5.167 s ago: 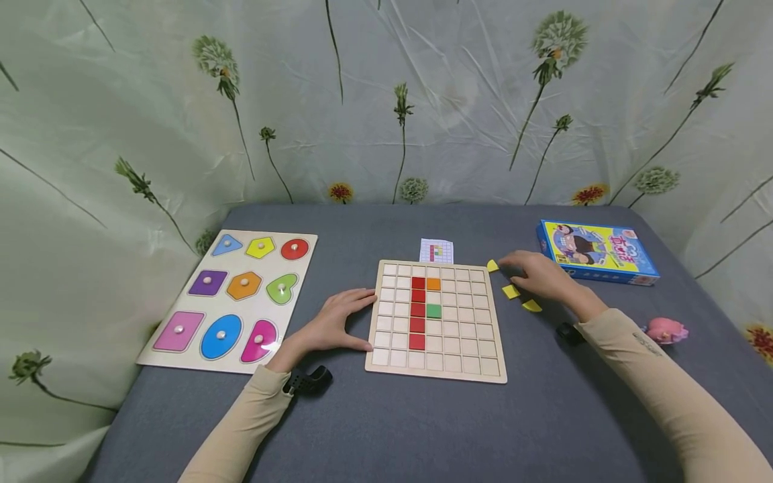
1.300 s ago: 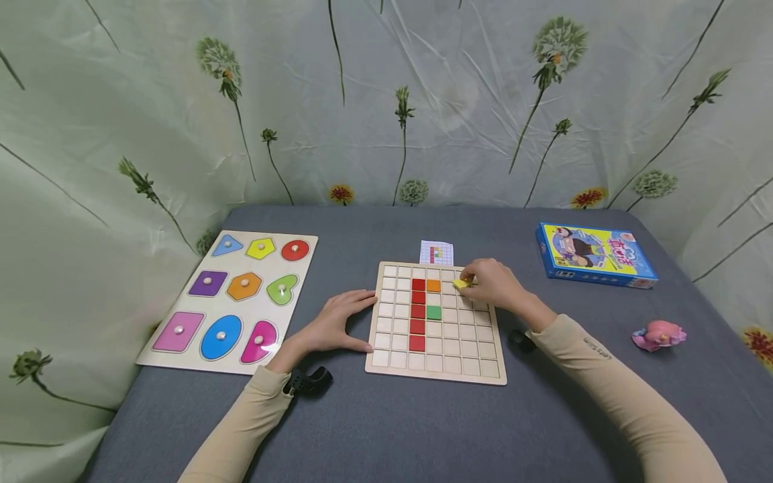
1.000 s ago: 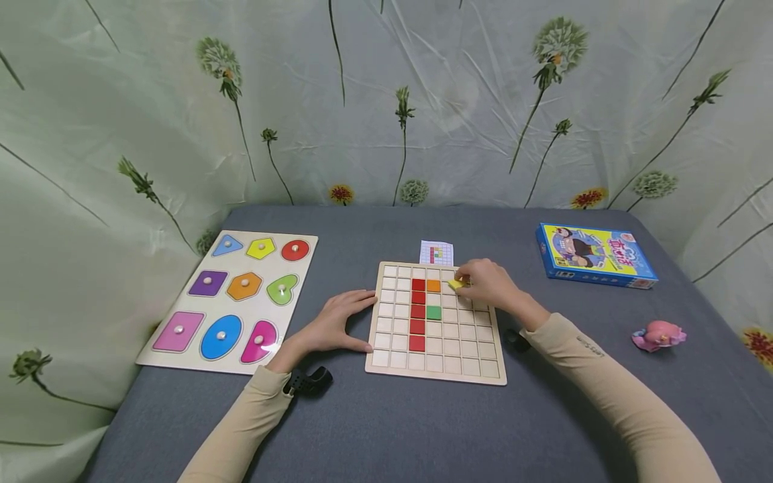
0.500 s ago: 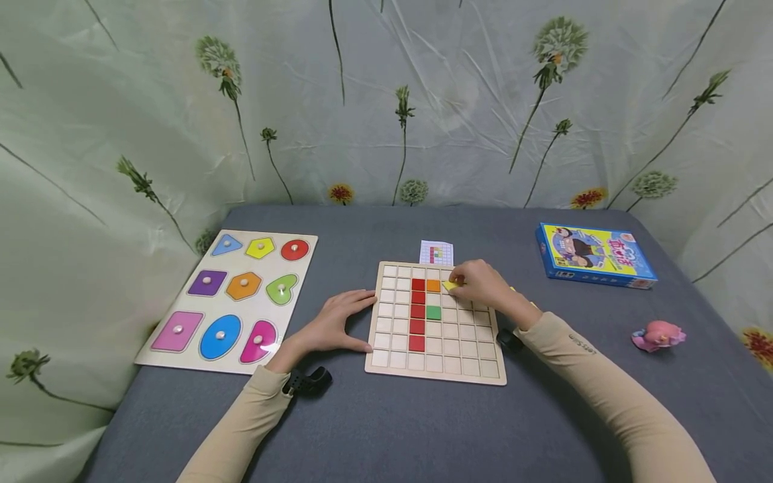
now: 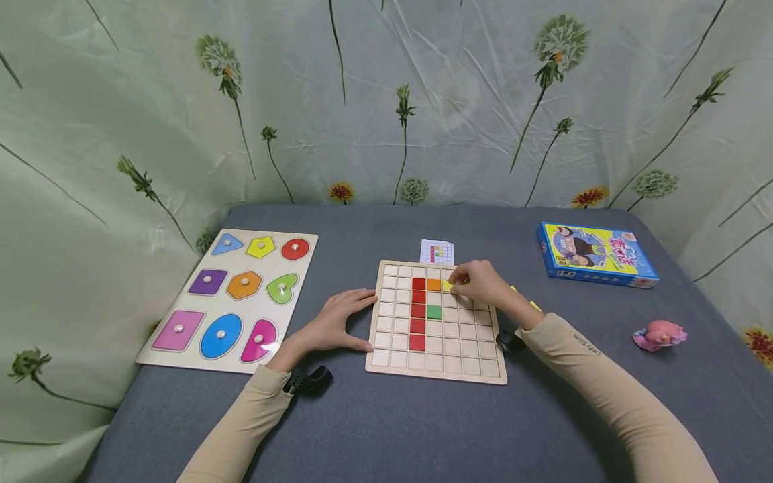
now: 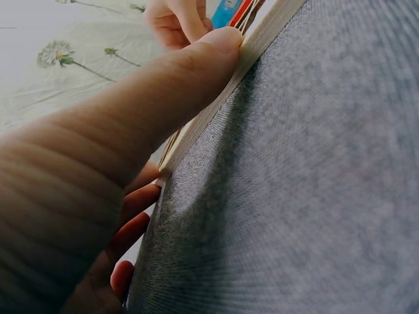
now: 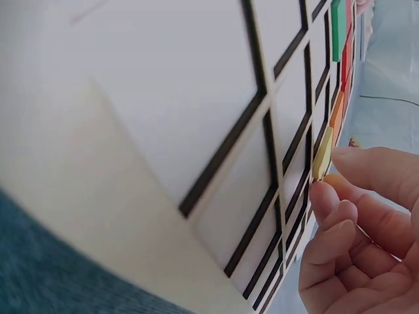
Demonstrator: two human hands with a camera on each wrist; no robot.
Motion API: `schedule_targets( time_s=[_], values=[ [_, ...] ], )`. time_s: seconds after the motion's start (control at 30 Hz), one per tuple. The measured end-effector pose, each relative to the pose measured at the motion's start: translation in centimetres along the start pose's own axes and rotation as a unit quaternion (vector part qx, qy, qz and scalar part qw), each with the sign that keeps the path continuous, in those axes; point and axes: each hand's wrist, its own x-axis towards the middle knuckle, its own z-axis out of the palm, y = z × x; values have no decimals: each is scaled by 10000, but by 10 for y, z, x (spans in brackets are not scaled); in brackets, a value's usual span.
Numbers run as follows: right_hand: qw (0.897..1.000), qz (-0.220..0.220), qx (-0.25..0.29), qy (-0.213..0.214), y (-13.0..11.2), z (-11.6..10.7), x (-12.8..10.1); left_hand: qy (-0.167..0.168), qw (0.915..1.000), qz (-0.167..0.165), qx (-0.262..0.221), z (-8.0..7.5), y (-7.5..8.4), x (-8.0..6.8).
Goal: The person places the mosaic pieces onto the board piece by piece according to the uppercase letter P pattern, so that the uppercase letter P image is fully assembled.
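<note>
A pale wooden grid board (image 5: 465, 367) lies on the table, bearing a column of red square tiles (image 5: 418, 310), an orange tile (image 5: 433, 285) and a green tile (image 5: 433, 312). Right beside the orange one, a small yellow tile (image 5: 447, 286) sits in or on its cell, pinched by the thumb and fingers of my right hand (image 5: 480, 283); the right wrist view also shows this yellow tile (image 7: 323, 154) at the fingertips. My left hand (image 5: 332, 323) rests along the board's left edge, thumb and fingers extended against it. Two yellow pieces (image 5: 535, 306) lie partly hidden behind the right wrist.
A small printed pattern card (image 5: 437, 251) lies behind the board. To the left is a knobbed shape puzzle (image 5: 284, 349). A blue and yellow box (image 5: 598, 255) lies at the back right, with a pink toy (image 5: 658, 335) in front of it.
My right hand has carried one yellow tile from the table onto the board, then leftward to the cell beside the orange tile. My left hand has stayed at the board's edge.
</note>
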Motion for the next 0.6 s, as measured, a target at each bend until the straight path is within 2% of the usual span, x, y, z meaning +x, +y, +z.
schedule_targets(
  time_s=[0.2,0.6],
  values=[
    [9999,-15,139,-34,1,-2,-3,27,10000,30,31,1,-2,0],
    [10000,53,82,15,15,-17,-16,43,10000,56,-15,0,-1,0]
  ],
)
